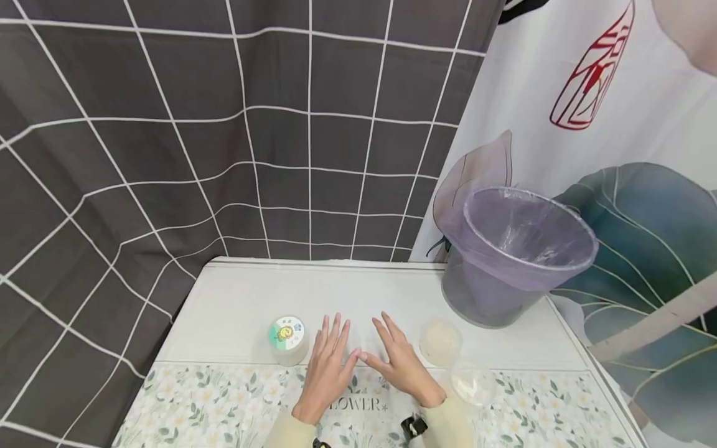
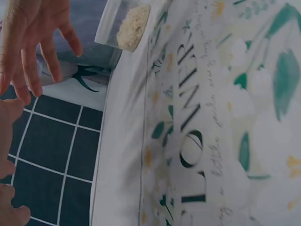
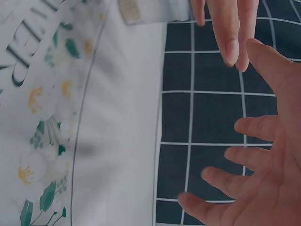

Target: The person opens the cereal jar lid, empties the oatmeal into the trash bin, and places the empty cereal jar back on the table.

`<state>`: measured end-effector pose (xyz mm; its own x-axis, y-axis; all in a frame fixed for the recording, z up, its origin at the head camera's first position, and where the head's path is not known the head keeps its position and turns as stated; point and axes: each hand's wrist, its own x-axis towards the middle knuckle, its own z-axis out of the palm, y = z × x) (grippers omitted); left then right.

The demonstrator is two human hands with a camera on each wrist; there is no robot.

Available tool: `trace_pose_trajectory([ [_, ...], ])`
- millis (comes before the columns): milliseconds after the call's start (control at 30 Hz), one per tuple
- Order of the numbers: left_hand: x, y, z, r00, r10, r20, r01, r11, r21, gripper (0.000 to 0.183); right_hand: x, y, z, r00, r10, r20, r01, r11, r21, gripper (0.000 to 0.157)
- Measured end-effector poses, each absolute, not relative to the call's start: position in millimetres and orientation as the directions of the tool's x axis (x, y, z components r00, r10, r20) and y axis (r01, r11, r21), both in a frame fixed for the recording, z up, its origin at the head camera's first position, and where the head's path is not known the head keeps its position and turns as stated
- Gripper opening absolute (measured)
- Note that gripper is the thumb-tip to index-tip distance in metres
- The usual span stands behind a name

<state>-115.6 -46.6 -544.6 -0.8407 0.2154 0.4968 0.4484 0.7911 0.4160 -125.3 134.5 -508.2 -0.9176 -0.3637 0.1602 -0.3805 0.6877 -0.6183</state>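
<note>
My left hand (image 1: 327, 367) and right hand (image 1: 404, 366) hover over the near half of the table with fingers spread and nothing held. In the head view the two thumb tips meet or overlap. Left of the left hand stands a round clear tub (image 1: 289, 354) with a green, white and yellow label on top. Beyond the right hand is an uncapped clear tub (image 1: 440, 343) with pale contents; the left wrist view shows them as beige and crumbly (image 2: 134, 27). Beside the right wrist lies a clear round lid (image 1: 472, 381). Both palms show in the right wrist view's right side, the right hand (image 3: 254, 174) lower.
A bin (image 1: 476, 305) with a purple liner stands at the table's back right corner. Behind the table (image 1: 347, 292) hangs a dark grid-patterned curtain (image 1: 280, 143), with a printed white cloth (image 1: 633, 99) to the right. A floral mat (image 1: 224, 404) covers the front.
</note>
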Motion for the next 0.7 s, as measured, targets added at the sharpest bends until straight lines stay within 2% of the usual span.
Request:
trace_pose_trajectory([
  [133,-112.9,-44.2,-541.1,-0.789,0.210,0.577,0.513,0.742,0.431,0.055,-116.7,135.4,-504.0,-0.927,-0.357,0.112,-0.334,0.652,-0.681,0.072],
  [267,-112.9,-41.6,-537.9,-0.782,0.193,0.593,0.529,0.709,0.467,0.053,-112.9,139.1,-494.4,-0.938,-0.327,0.112,-0.299,0.603,-0.739,0.067],
  [500,-112.6,-38.3,-535.9,-0.878,0.141,0.458,0.441,0.611,0.657,0.052,-108.9,155.5,-470.8,-0.951,-0.300,0.080,-0.195,0.377,-0.905,0.055],
  [700,-117.3,-29.7,-532.3,-0.946,0.121,0.300,0.318,0.523,0.791,0.051,-107.7,179.4,-454.0,-0.943,-0.303,0.136,-0.230,0.302,-0.925,0.047],
])
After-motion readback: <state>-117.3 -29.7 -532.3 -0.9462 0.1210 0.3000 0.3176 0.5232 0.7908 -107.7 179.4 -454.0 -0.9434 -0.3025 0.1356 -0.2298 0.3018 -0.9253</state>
